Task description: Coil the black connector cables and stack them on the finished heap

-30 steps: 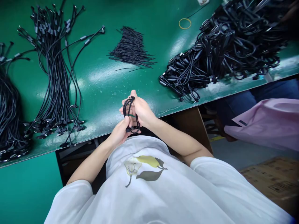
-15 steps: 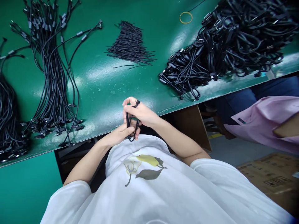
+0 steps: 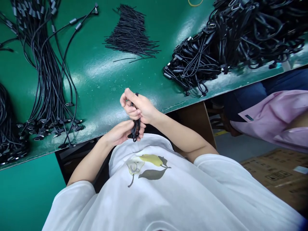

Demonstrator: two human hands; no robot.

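Observation:
A folded black cable (image 3: 135, 128) is held upright between my two hands, just in front of my shirt at the table's near edge. Closed around its lower part, my left hand (image 3: 122, 132) has its thumb pressed along the side. My right hand (image 3: 138, 106) wraps the upper part with curled fingers, thumb on top. Most of the cable's upper end is hidden by those fingers. Ahead on the green table (image 3: 96, 93) lies a pile of short black ties (image 3: 131, 33), apart from both hands.
Long straight cables (image 3: 48, 70) with grey sleeves spread at the left, beside another bundle (image 3: 8, 118). Folded, bundled cables (image 3: 231, 41) heap at the right. A yellow ring (image 3: 195, 3) lies at the far edge. A person in pink (image 3: 271, 118) sits at right, near cardboard boxes (image 3: 271, 173).
My right hand has closed its fingers around the cable's upper part. The cable's loops are pressed into a narrower bundle. The view has shifted, so the table's items sit higher.

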